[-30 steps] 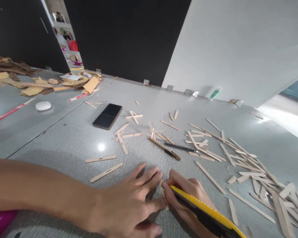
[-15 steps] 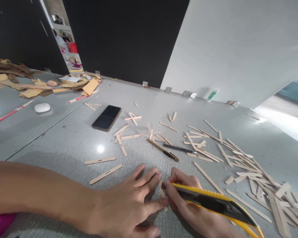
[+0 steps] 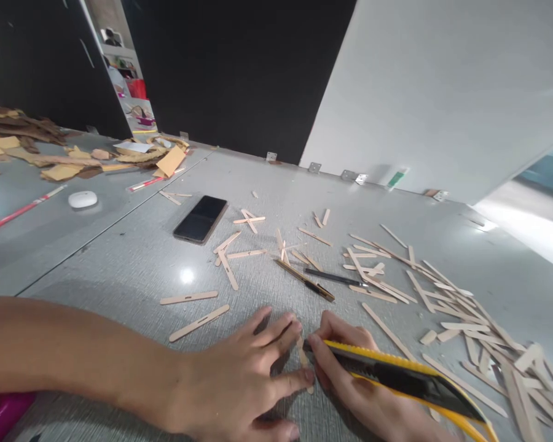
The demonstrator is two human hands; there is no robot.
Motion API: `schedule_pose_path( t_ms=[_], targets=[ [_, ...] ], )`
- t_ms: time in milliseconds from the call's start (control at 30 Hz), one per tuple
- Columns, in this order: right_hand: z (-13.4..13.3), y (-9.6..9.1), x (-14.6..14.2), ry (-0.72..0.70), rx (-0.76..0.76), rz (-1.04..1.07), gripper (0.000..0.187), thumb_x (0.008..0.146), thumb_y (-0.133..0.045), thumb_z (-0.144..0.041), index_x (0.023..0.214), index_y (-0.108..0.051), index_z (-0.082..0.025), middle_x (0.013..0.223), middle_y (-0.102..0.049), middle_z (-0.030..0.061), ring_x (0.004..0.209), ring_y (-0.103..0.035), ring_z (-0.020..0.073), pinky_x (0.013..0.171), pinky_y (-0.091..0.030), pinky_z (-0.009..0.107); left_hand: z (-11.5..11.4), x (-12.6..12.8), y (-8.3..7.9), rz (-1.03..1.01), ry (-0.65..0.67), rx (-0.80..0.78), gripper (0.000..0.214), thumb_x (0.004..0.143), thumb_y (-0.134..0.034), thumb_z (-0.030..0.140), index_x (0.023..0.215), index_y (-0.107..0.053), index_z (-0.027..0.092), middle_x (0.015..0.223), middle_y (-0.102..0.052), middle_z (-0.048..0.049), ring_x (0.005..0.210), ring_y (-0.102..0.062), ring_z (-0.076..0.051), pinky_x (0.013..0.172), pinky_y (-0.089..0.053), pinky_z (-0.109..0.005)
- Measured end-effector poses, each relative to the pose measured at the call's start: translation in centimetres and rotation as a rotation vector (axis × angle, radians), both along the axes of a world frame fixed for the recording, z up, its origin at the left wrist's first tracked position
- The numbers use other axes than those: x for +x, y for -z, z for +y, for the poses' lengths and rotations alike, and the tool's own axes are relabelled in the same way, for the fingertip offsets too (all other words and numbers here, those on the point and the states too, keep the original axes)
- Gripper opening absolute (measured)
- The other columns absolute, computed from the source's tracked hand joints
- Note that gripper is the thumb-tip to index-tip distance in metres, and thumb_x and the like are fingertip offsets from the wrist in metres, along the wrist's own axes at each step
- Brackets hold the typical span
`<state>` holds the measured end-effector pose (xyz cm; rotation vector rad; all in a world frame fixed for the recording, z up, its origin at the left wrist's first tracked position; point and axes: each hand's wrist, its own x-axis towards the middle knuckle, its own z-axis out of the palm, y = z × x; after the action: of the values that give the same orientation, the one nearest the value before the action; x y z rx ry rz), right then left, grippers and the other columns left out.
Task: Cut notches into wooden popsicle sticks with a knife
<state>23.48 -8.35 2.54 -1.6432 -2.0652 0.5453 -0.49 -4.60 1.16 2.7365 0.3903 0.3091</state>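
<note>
My left hand [image 3: 244,374] lies flat on the grey table [image 3: 133,258], fingers spread, pinning a short wooden stick [image 3: 303,362] near the front edge. My right hand [image 3: 354,380] grips a yellow and black utility knife [image 3: 400,377], its tip resting on that stick right beside my left fingertips. Two slotted sticks [image 3: 193,310] lie just left of my left hand.
Many loose wooden sticks [image 3: 447,301] are scattered to the right and middle. A black pen [image 3: 334,277] and a brown pen [image 3: 304,280] lie beyond my hands. A black phone [image 3: 200,218], a white mouse [image 3: 82,199] and cardboard scraps [image 3: 64,156] sit at the left.
The knife's handle has swung lower and to the right while its tip stays on the stick. My left hand has stayed in place.
</note>
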Motion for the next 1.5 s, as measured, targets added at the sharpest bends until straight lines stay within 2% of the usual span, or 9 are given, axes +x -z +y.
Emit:
schedule_pose_path(
  t_ms=[500, 767, 967, 1100, 1200, 1267, 1333, 1433, 1500],
  targets=[
    [0.1, 0.8, -0.3, -0.127, 0.072, -0.012, 0.031, 0.106, -0.048, -0.036, 0.076, -0.043, -0.027, 0.057, -0.054, -0.0070, 0.051, -0.050, 0.0136, 0.056, -0.043, 0.027, 0.1, -0.1, 0.0, 0.004, 0.007, 0.020, 0.062, 0.106, -0.048, 0.054, 0.157, -0.047, 0.019, 0.168, -0.031, -0.0235, 0.158, -0.024, -0.043, 0.126, -0.021, -0.063],
    [0.1, 0.5, 0.1, 0.139, 0.058, 0.329, 0.022, 0.106, -0.054, -0.044, 0.093, -0.056, -0.026, 0.056, -0.055, -0.0086, 0.046, -0.049, 0.0117, 0.047, -0.041, 0.024, 0.2, 0.3, 0.5, -0.097, -0.027, 0.099, 0.045, 0.105, -0.053, 0.049, 0.137, -0.065, 0.020, 0.154, -0.054, -0.0196, 0.149, -0.043, -0.039, 0.122, -0.029, -0.058],
    [0.4, 1.3, 1.0, 0.033, 0.243, 0.105, 0.011, 0.107, -0.056, -0.032, 0.113, -0.061, -0.025, 0.077, -0.065, -0.0028, 0.061, -0.060, 0.0134, 0.058, -0.049, 0.024, 1.4, 0.0, 0.5, -0.142, -0.007, 0.082, 0.025, 0.095, -0.066, 0.014, 0.119, -0.070, 0.021, 0.106, -0.072, -0.0081, 0.105, -0.063, -0.026, 0.103, -0.044, -0.040],
    [0.6, 1.0, 2.8, -0.209, 0.320, -0.181, 0.039, 0.104, -0.041, -0.006, 0.137, -0.054, -0.020, 0.109, -0.068, 0.0107, 0.083, -0.071, 0.0200, 0.069, -0.057, 0.031, 2.0, -0.1, 0.6, -0.133, -0.020, 0.023, 0.012, 0.094, -0.065, 0.014, 0.103, -0.071, 0.020, 0.100, -0.067, -0.0081, 0.098, -0.060, -0.025, 0.092, -0.047, -0.038],
    [1.0, 0.0, 4.0, -0.296, 0.358, -0.445, 0.058, 0.091, -0.039, 0.006, 0.143, -0.052, -0.017, 0.106, -0.068, 0.0113, 0.080, -0.073, 0.0229, 0.060, -0.059, 0.031, 2.2, 0.0, -0.2, -0.112, 0.006, -0.007, 0.014, 0.095, -0.056, 0.009, 0.093, -0.066, 0.018, 0.096, -0.066, -0.0082, 0.092, -0.059, -0.023, 0.087, -0.048, -0.036],
    [1.5, -0.8, 4.3, -0.288, 0.396, -0.550, 0.071, 0.082, -0.037, 0.011, 0.148, -0.047, -0.014, 0.106, -0.068, 0.0121, 0.077, -0.074, 0.0229, 0.057, -0.060, 0.031, 2.4, 0.1, -1.6, -0.081, -0.046, -0.128, 0.019, 0.099, -0.048, 0.009, 0.090, -0.062, 0.018, 0.089, -0.065, -0.0065, 0.082, -0.058, -0.020, 0.078, -0.048, -0.033],
    [2.4, -1.3, 4.3, -0.246, 0.436, -0.565, 0.076, 0.077, -0.035, 0.013, 0.149, -0.045, -0.011, 0.110, -0.068, 0.0150, 0.079, -0.074, 0.0237, 0.059, -0.061, 0.032, 2.6, 0.1, -3.5, -0.049, -0.178, -0.425, 0.022, 0.105, -0.041, 0.017, 0.092, -0.059, 0.019, 0.081, -0.064, -0.0021, 0.068, -0.055, -0.015, 0.063, -0.044, -0.028],
    [4.5, -1.6, 3.4, -0.216, 0.478, -0.588, 0.054, 0.087, -0.039, 0.009, 0.135, -0.055, -0.009, 0.110, -0.068, 0.0176, 0.092, -0.072, 0.0286, 0.072, -0.063, 0.040, 2.7, 0.0, -6.5, -0.103, -0.259, -0.839, 0.018, 0.105, -0.046, 0.025, 0.092, -0.056, 0.019, 0.077, -0.064, 0.0015, 0.065, -0.055, -0.011, 0.061, -0.043, -0.024],
    [6.1, -1.4, 2.4, -0.229, 0.490, -0.602, 0.034, 0.095, -0.047, 0.001, 0.122, -0.062, -0.014, 0.105, -0.069, 0.0149, 0.092, -0.070, 0.0290, 0.077, -0.062, 0.042, 2.7, -0.3, -8.1, -0.154, -0.259, -0.963, 0.017, 0.104, -0.050, 0.029, 0.093, -0.058, 0.018, 0.077, -0.062, 0.0017, 0.068, -0.056, -0.011, 0.064, -0.045, -0.024]
  ],
)
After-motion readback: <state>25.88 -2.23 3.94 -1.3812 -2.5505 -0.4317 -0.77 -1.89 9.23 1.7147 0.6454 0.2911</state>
